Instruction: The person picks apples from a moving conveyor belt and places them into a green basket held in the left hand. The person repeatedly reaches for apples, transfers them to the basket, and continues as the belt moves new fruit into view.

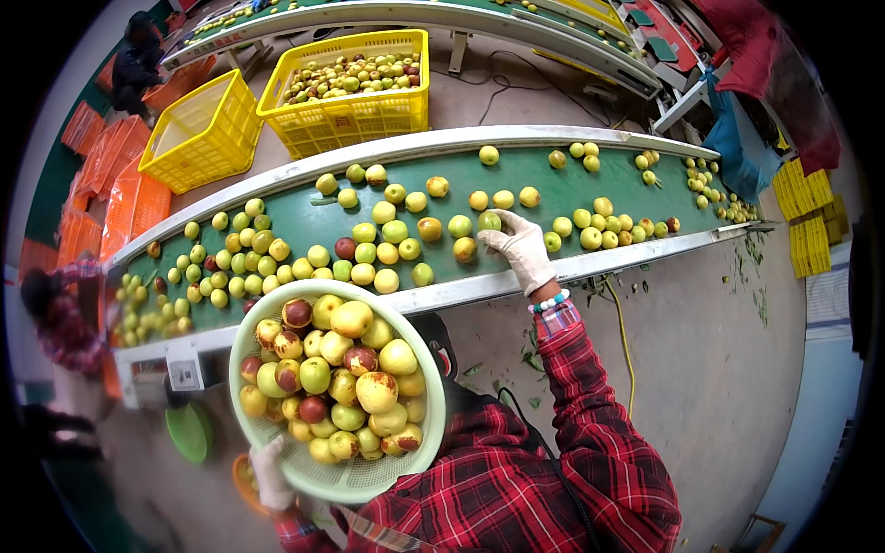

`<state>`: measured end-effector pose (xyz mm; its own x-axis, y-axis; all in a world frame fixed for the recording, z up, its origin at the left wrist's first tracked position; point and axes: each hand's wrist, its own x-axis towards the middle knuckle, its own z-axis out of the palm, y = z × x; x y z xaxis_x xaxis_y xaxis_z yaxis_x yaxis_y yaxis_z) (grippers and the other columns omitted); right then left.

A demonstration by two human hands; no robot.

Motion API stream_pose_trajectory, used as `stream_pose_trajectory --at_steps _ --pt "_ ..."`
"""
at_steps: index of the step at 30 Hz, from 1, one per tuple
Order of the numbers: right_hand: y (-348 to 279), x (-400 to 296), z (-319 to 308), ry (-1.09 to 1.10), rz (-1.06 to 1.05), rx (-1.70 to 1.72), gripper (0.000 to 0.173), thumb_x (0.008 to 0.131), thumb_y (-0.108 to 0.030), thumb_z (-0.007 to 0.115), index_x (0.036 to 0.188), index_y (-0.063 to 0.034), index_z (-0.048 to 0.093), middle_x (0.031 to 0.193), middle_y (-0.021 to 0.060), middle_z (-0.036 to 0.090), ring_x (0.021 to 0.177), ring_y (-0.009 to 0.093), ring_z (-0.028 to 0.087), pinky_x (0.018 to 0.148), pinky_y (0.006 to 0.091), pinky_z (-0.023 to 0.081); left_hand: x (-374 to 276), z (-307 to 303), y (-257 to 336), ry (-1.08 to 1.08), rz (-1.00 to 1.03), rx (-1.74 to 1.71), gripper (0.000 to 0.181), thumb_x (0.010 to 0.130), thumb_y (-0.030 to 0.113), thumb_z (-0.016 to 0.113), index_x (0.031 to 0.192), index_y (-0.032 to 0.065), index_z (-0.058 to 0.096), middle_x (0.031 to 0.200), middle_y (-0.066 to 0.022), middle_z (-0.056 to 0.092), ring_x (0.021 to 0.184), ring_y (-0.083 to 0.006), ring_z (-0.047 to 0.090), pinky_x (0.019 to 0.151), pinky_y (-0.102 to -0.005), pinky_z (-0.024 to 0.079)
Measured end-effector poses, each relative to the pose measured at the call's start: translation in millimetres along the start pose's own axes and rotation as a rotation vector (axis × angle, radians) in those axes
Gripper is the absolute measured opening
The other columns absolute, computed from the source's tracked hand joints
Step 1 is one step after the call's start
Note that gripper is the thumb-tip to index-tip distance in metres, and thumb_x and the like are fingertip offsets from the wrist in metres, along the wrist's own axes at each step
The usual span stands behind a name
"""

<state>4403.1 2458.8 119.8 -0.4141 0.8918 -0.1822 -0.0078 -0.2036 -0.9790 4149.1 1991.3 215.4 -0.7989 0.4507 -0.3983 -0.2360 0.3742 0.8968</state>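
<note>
My gloved left hand grips the rim of a pale green plastic colander at its lower left. Yellow-green and brown-blotched jujubes heap inside it, near the belt's front rail. Over the green conveyor belt, my gloved right hand has its fingers and thumb around a green jujube. Beside that hand lie a brown-marked jujube and a green one. More jujubes are scattered along the belt, crowded toward its left end and in a cluster to the right.
Behind the belt stand a yellow crate of jujubes and another yellow crate. Orange crates line the left side. A metal rail edges the belt. A yellow cable runs along the floor. Two people are at the left.
</note>
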Motion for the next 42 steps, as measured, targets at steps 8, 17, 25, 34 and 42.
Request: stream_pose_trajectory --at_steps 8,17,25,34,42 --pt "21.2 -0.3 -16.7 0.056 -0.079 -0.136 0.048 0.083 -0.017 0.087 0.123 0.0053 0.072 0.098 0.0104 0.078 0.074 0.011 0.069 0.068 0.0277 0.058 -3.3 13.7 -12.5 -0.010 -0.014 -0.031 0.031 0.090 0.015 0.061 0.113 -0.0059 0.066 0.100 -0.0074 0.070 0.085 -0.0177 0.066 0.073 -0.0310 0.053" --pt "-34.2 110.8 25.9 -0.202 0.095 0.241 0.028 0.090 -0.014 0.078 0.110 0.0044 0.072 0.092 0.0064 0.071 0.077 0.015 0.070 0.067 0.0290 0.057 -12.2 19.5 -36.9 0.033 0.027 -0.045 0.023 0.089 0.010 0.065 0.105 -0.0074 0.068 0.092 -0.0108 0.072 0.076 -0.0192 0.068 0.066 -0.0334 0.055" --pt "-125.2 257.3 71.4 0.021 -0.229 0.443 0.055 0.093 0.003 0.071 0.144 0.0042 0.052 0.109 0.0136 0.070 0.090 0.021 0.070 0.075 0.0322 0.061 -27.4 68.5 -12.0 0.039 0.001 -0.075 0.037 0.087 0.016 0.068 0.115 -0.0076 0.067 0.101 -0.0129 0.072 0.090 -0.0232 0.070 0.077 -0.0348 0.057" --pt "9.4 51.3 -37.3 0.199 -0.358 -0.118 0.033 0.092 -0.002 0.074 0.124 0.0046 0.070 0.110 0.0110 0.078 0.099 0.015 0.074 0.088 0.0279 0.058 -19.3 61.2 -34.4 -0.155 0.040 -0.012 0.032 0.093 0.019 0.063 0.101 -0.0120 0.066 0.091 -0.0116 0.070 0.075 -0.0172 0.067 0.067 -0.0315 0.054" --pt "30.4 -29.8 -228.6 0.630 -0.305 -0.470 0.014 0.095 -0.008 0.070 0.108 -0.0070 0.076 0.101 0.0107 0.076 0.095 0.023 0.073 0.085 0.0339 0.057 -49.2 108.0 -10.8 -0.142 0.032 -0.042 0.031 0.096 0.022 0.060 0.107 -0.0062 0.066 0.100 -0.0093 0.069 0.086 -0.0187 0.067 0.077 -0.0328 0.055"
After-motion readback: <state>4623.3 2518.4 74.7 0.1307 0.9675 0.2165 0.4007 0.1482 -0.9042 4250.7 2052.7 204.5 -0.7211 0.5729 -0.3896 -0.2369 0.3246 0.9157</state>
